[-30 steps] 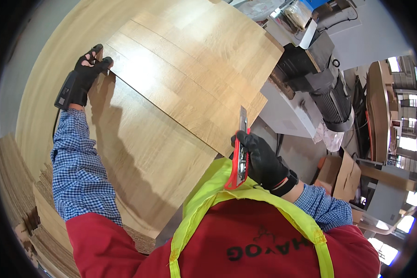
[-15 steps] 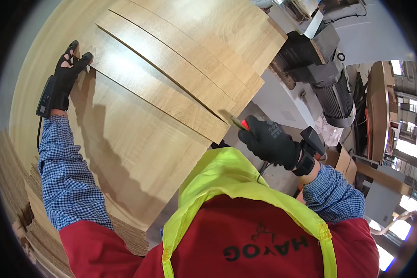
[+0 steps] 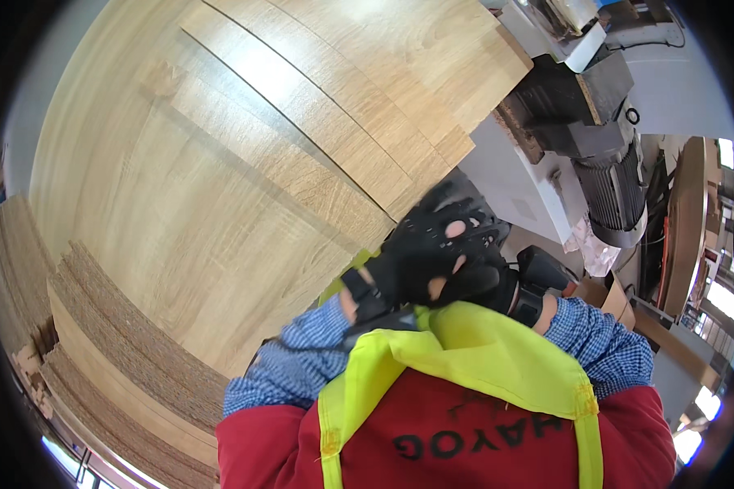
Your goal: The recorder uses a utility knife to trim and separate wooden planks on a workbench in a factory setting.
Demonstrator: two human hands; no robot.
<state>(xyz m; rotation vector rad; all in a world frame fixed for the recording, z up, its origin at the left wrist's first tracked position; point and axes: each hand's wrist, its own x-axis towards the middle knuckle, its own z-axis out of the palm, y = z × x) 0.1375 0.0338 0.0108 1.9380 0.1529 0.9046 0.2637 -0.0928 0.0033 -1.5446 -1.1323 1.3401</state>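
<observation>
Left hand (image 3: 428,257), in a black fingerless glove, lies over the right hand (image 3: 506,289) close to the chest; whether either grips anything cannot be told. The stacked wood-grain boards (image 3: 245,163) lie just beyond and left of both hands, with narrow strips (image 3: 318,138) on top. A grey motor (image 3: 607,191) stands right.

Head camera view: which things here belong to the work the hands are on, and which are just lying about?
In hand:
- gloved left hand, laid over the gloved right hand
- wood-grain panels just beyond them

Lying about:
- stack of raw-edged boards, lower left
- grey motor on the machine
- cardboard box
</observation>
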